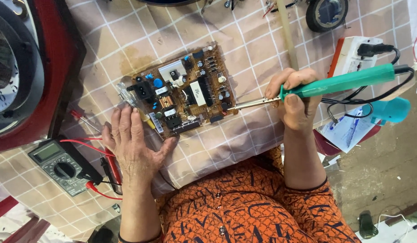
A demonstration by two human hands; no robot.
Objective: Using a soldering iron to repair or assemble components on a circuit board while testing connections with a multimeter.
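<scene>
My right hand closed around green iron, fingers wrapped on handle near metal shaft, tip touching right edge of board. Board lies tilted on checked cloth, mid-table. My left hand open, flat, fingers spread, pressing cloth at board's lower left corner, holding nothing. Multimeter with red leads just left of it. Power strip beyond iron.

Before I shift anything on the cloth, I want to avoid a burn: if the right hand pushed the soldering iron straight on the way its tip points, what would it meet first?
Probably the circuit board: the right hand aims the soldering iron leftward, its tip at the board's right edge. Contact is unclear.
</scene>
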